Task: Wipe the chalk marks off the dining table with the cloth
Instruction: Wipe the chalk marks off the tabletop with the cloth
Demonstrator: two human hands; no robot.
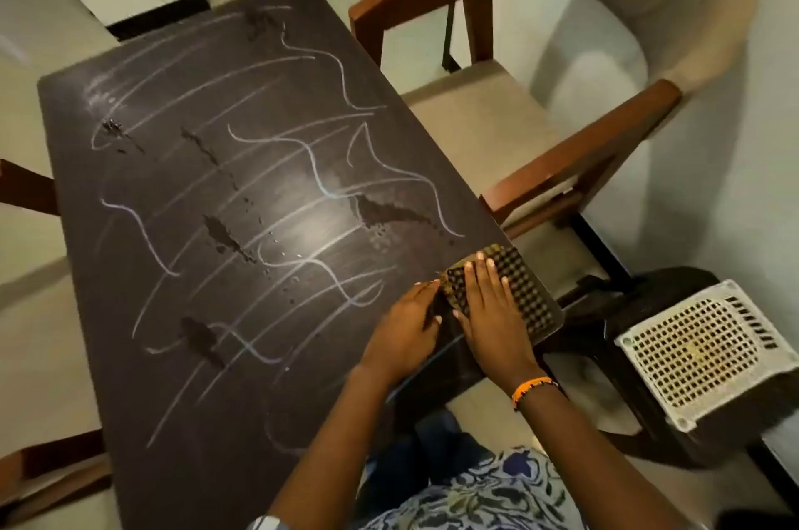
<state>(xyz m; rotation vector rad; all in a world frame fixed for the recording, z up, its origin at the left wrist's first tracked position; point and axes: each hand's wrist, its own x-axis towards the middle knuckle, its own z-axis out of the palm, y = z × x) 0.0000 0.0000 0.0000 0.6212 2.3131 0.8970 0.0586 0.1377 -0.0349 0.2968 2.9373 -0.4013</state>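
A dark dining table [142,365] is covered with white chalk marks [276,149], both straight strokes and wavy lines, plus several dark wet patches [389,211]. A dark dotted cloth [523,291] lies flat at the table's near right edge. My right hand [493,313] presses flat on the cloth, fingers spread. To its left, my left hand [406,326] touches the cloth's left edge with its fingertips.
A wooden armchair [575,166] with a cream cushion stands against the table's right side. A dark plastic stool [622,313] and a white perforated stool [709,352] sit at the near right. Parts of other chairs [26,187] show at the left.
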